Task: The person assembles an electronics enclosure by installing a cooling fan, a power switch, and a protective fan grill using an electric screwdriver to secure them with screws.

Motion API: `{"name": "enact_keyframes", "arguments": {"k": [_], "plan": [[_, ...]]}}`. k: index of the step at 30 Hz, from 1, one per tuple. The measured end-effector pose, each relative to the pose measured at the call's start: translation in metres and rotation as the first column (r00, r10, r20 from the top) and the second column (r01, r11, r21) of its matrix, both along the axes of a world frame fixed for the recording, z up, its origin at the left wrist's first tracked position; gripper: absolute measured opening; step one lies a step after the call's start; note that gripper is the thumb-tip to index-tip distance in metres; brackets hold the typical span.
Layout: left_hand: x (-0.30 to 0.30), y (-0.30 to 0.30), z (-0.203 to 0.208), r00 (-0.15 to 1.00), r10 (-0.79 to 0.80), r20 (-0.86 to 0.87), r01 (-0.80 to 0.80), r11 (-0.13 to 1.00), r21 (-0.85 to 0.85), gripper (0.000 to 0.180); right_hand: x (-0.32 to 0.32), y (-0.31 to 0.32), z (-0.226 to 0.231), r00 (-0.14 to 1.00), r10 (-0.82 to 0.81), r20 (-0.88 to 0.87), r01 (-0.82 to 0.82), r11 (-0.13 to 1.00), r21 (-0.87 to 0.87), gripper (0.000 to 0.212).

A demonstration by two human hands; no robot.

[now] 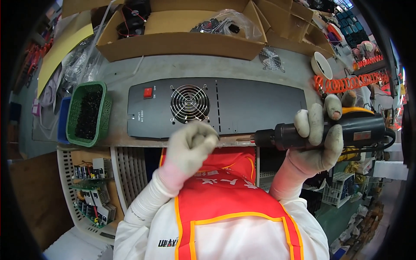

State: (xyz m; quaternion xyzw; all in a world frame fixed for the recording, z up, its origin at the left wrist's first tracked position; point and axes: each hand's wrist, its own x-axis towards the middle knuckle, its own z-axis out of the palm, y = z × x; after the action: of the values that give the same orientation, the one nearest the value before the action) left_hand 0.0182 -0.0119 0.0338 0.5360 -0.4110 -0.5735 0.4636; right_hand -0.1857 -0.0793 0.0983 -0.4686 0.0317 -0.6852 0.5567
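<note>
A long dark grey metal panel [260,104] lies flat on the bench in front of me. It carries a red rocker switch [148,92] and a round wire fan guard [190,103]. My left hand [194,143], in a pale glove, is at the panel's near edge just below the fan guard. Its fingers are pinched together, and whatever is between them is hidden. My right hand [320,130], gloved with some bare fingertips, is wrapped round a black electric screwdriver [286,135]. The screwdriver lies roughly level, its bit pointing left along the panel's near edge.
A green basket [108,103] of small black parts stands left of the panel. Behind it are a cardboard box [182,53], a loose fan guard [271,59] and a white bowl [321,66]. An orange coiled hose [351,82] stretches at right. A crate [67,182] holds circuit boards below left.
</note>
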Motion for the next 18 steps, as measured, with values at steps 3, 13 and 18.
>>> {"name": "enact_keyframes", "arguments": {"k": [3, 13, 18], "plan": [[-0.011, 0.01, -0.013, 0.928, -0.022, -0.371, 0.084, 0.985, 0.152, 0.014, 0.008, -0.001, 0.009, 0.995, 0.096, -0.003, -0.096, 0.995, -0.027, 0.056], [-0.017, 0.011, -0.032, 0.634, 0.028, -0.773, 0.219, 0.952, 0.215, 0.022, 0.019, -0.006, 0.003, 0.995, 0.084, -0.044, -0.085, 0.996, -0.021, 0.069], [-0.018, 0.01, -0.029, 0.676, 0.042, -0.735, 0.205, 0.948, 0.243, 0.023, 0.019, -0.008, -0.001, 0.996, 0.075, -0.04, -0.076, 0.997, -0.004, 0.067]]}}
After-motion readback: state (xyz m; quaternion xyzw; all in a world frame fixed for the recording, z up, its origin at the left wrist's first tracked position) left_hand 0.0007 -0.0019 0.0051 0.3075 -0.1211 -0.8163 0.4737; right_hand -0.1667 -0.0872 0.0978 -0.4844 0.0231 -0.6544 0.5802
